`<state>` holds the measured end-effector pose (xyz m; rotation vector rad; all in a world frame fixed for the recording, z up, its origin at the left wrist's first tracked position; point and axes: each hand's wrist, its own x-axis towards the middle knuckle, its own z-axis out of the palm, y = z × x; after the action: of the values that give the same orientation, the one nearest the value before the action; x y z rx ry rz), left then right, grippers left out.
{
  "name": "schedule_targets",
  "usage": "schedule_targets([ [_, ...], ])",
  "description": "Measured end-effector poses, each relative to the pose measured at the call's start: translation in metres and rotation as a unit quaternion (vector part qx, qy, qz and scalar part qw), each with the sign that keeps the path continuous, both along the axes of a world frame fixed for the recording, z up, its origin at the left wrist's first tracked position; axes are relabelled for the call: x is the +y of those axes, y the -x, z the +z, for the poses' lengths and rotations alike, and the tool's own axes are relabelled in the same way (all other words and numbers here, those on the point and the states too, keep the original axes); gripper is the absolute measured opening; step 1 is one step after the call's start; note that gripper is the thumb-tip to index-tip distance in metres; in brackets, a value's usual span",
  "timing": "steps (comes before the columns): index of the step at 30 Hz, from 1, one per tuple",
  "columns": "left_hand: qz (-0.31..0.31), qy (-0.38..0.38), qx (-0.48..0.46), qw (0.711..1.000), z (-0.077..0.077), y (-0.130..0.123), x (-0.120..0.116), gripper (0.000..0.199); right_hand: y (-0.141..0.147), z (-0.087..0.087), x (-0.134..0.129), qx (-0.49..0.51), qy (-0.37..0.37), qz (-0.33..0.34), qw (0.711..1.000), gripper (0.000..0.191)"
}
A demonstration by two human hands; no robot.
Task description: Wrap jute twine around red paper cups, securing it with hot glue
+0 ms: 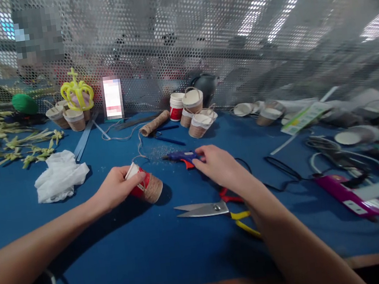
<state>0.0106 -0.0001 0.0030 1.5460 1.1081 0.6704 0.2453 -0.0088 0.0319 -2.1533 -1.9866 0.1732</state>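
Nearest, on the blue worktop, large steel scissors with red and yellow handles lie just short of the right hand. Past them, the left hand has its fingers clamped on a tilted red-and-white cup, bound in brown twine toward its base. The winding looks only partly done: red band and white rim near those fingers are bare. The right hand's fingers close around the back of a blue glue gun with an orange-red trigger; whether it is lifted cannot be told. Beyond the left fingers, a strand runs toward a brown twine roll. Farther, beyond the right fingers, white-rimmed brown cups with looped handles look finished.
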Motion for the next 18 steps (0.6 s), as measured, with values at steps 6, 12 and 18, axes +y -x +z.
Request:
schedule_targets([
  [6,-0.023,0.006,0.02,1.0,0.007,0.001,0.001,0.026,-0.019,-0.024,0.016,0.007,0.066,-0.015,0.998,0.004],
  [12,-0.033,0.012,0.001,0.999,0.004,0.001,0.003,0.028,-0.013,-0.011,0.009,0.119,0.031,-0.042,0.992,0.037],
  [18,-0.034,0.012,0.009,0.999,0.004,0.002,0.003,0.03,0.007,0.018,-0.023,0.414,0.071,0.011,0.907,0.026],
])
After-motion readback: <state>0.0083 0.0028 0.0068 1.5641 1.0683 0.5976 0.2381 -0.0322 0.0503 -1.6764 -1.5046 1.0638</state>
